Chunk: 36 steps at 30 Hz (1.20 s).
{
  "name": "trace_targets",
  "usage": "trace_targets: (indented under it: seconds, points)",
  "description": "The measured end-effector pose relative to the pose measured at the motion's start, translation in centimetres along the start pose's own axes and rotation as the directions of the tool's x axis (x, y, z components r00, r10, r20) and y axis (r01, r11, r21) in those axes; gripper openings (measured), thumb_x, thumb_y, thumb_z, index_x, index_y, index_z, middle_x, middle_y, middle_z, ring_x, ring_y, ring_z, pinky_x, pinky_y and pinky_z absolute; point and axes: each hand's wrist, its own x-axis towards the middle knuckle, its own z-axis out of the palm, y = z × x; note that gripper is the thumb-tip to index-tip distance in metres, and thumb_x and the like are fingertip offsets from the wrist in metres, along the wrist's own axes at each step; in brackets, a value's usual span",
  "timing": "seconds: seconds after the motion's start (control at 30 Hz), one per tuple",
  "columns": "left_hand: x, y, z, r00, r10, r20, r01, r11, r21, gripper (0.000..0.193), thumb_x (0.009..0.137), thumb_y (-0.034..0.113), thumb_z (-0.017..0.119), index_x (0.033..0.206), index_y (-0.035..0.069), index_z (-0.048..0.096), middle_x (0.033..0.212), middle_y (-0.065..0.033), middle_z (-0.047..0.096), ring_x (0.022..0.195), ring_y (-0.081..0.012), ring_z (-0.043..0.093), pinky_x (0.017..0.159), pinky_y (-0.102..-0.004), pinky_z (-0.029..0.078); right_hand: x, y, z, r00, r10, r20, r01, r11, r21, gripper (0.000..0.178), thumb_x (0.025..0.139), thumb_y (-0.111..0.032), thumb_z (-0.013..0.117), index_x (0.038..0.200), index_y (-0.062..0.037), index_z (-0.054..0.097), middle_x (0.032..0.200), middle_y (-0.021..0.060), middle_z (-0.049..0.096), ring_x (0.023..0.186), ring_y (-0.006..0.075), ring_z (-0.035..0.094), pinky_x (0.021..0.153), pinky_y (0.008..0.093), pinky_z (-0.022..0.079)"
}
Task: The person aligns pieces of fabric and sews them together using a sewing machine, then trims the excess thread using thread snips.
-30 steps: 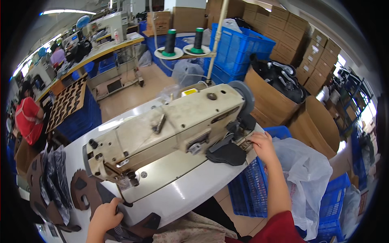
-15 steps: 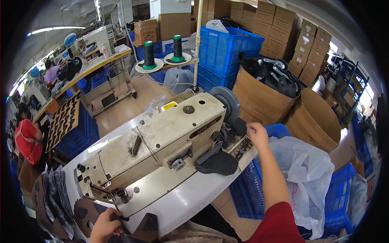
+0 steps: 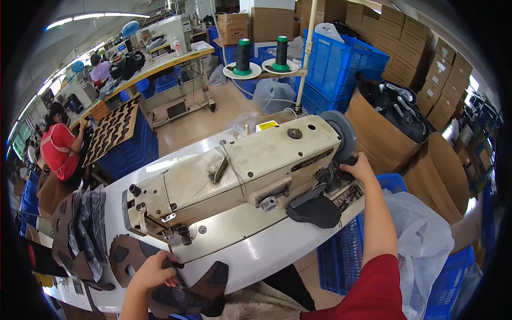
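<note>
Pinching a black pad in the grip of the right hand, just under the grey handwheel at the far right end of a cream sewing machine. Curling the left hand over brown-and-black pieces at the near left edge of the white table, hiding that grip too much to tell clasped from loose. Reaching past a stack of dark pads lying against the near side of the machine, left of the right forearm. Facing two black thread cones standing on white dishes beyond the machine. Working beside a blue crate and a translucent bag on the near right, with cardboard bins standing farther off. Sharing the room with a person in red at the far left.
</note>
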Motion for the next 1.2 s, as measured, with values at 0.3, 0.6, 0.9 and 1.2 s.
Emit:
trace_targets:
  seconds: [0.3, 0.6, 0.9, 1.2]
  points:
    - [0.4, 0.2, 1.3, 0.996, -0.083, -0.036, 0.081, 0.996, -0.045, 0.031, 0.079, 0.000, 0.053, 0.110, -0.006, 0.048, 0.068, -0.0168, 0.063, 0.057, -0.0256, 0.067, 0.049, -0.0310, 0.055, -3.5, 0.5, -4.0, 0.967, -0.086, -0.240, 0.135, 0.971, 0.197, 0.071, 0.068, -0.034, 0.081, 0.117, 0.0073, 0.050, 0.108, 0.0255, 0.061, 0.100, 0.0307, 0.060, 0.089, 0.0365, 0.046]
    - [0.6, -0.2, 2.6, 0.986, -0.123, -0.115, 0.103, 0.980, -0.169, 0.040, 0.084, 0.016, 0.065, 0.106, -0.012, 0.048, 0.070, -0.0174, 0.064, 0.057, -0.0217, 0.067, 0.049, -0.0299, 0.055, -26.8, -7.0, -0.9, 0.518, -0.721, 0.460, -0.333, 0.325, 0.885, 0.072, 0.074, -0.040, 0.076, 0.128, -0.0023, 0.047, 0.120, 0.0175, 0.057, 0.111, 0.0282, 0.057, 0.092, 0.0406, 0.047]
    - [0.6, -2.5, 3.2, 0.937, 0.014, -0.348, -0.028, 0.999, -0.035, 0.059, 0.082, 0.032, 0.073, 0.109, -0.015, 0.050, 0.062, -0.0120, 0.064, 0.052, -0.0167, 0.064, 0.047, -0.0270, 0.051, -33.7, -15.3, 7.8, 0.103, -0.836, 0.540, -0.950, 0.079, 0.302, 0.072, 0.087, -0.041, 0.061, 0.136, 0.0048, 0.036, 0.133, 0.0263, 0.046, 0.125, 0.0376, 0.047, 0.105, 0.0466, 0.038]
    - [1.4, -2.5, 4.4, 0.858, 0.169, -0.484, 0.015, 0.935, 0.354, 0.053, 0.079, 0.038, 0.073, 0.110, -0.003, 0.057, 0.061, -0.0091, 0.064, 0.053, -0.0200, 0.063, 0.053, -0.0326, 0.048, -34.0, -14.6, 8.8, 0.119, -0.807, 0.579, -0.979, 0.001, 0.203, 0.070, 0.088, -0.038, 0.058, 0.137, 0.0058, 0.034, 0.135, 0.0287, 0.044, 0.127, 0.0406, 0.044, 0.108, 0.0497, 0.034]
